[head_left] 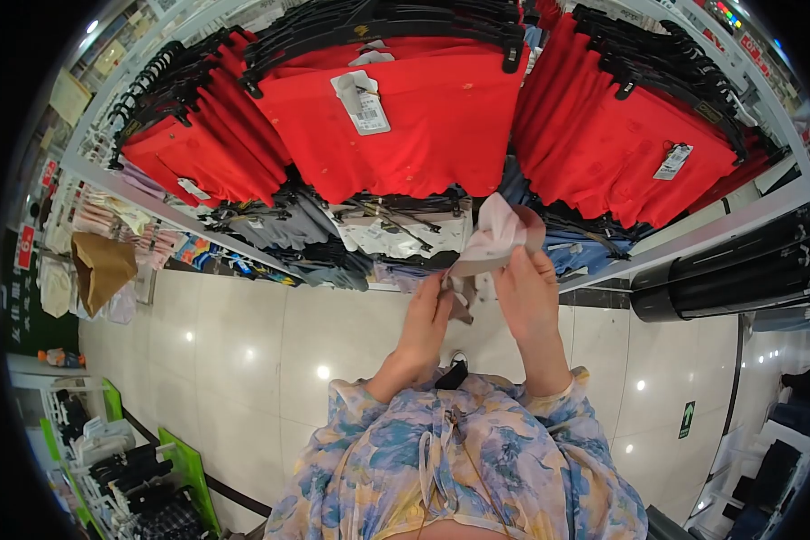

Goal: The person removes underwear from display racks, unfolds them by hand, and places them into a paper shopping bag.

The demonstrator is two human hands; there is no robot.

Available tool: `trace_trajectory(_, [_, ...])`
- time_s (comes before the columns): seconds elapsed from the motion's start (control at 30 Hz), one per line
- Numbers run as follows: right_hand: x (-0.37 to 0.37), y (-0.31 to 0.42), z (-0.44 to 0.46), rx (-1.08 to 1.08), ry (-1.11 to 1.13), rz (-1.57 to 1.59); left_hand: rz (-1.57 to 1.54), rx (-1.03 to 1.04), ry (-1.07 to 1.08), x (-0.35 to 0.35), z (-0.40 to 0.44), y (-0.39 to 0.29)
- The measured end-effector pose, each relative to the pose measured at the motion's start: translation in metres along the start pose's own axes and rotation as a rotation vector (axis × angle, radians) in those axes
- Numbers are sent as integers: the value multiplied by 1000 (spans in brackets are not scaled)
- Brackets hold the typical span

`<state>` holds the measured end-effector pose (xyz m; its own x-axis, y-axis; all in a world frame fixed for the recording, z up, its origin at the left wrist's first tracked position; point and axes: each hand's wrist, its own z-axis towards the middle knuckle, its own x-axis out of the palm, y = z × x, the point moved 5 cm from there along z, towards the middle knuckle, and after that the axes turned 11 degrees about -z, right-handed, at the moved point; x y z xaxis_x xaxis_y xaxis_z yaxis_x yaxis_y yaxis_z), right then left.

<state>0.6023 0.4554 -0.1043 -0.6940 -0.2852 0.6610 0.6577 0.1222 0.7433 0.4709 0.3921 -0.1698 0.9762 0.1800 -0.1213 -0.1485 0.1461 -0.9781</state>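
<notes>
A pale pink and brownish piece of cloth (497, 236) is held up in front of my body, just below the rack of red garments. My right hand (526, 290) is closed on its right side, fingers pinching the fabric. At the cloth's lower left edge, my left hand (426, 317) grips it between thumb and fingers. Part of the cloth hangs down between the two hands. Behind it, a white patterned garment (396, 227) hangs on the lower row.
Red garments (405, 117) with tags hang on black hangers ahead. Metal rack rails (693, 243) run along both sides. A brown paper bag (103, 270) hangs at left, and a black cylinder (729, 274) is at right. Clothes racks with green panels (187, 477) stand lower left.
</notes>
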Motion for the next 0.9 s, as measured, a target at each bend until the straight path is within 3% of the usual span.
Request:
trace_trajectory(0.03, [-2,0,3,2,0,0,0,-1,-1,-4,0,-4])
trace_trajectory(0.1, [-8,3,8,-25,-28,-11,-73,-255,138,-3,-2,-2])
trace_trajectory(0.13, [-16,1,11,-26,-28,-11,-74,-255,139,-6,-2,-1])
trace_trajectory(0.2, [-32,-2,15,-96,36,-70,-459,-377,139,-7,-4,3])
trace_trajectory(0.33, [-39,2,18,-64,-136,-159,-595,-364,86,-12,-3,6])
trace_trajectory(0.4, [-29,0,18,83,-1,-503,-753,-384,65,-12,-2,-1])
trace_trajectory(0.43, [-28,-2,17,84,1,-503,-754,-383,63,-12,-2,1])
trace_trajectory(0.5, [-16,-13,11,80,235,-744,-707,-308,38,-14,-1,3])
trace_trajectory(0.6, [6,-10,2,93,329,-855,-748,-371,4,-13,-2,2])
trace_trajectory(0.73, [1,-19,-5,-3,203,-1084,-813,-349,-23,-13,0,-8])
trace_trajectory(0.9, [8,-30,-10,92,224,-961,-830,-291,-38,-7,2,0])
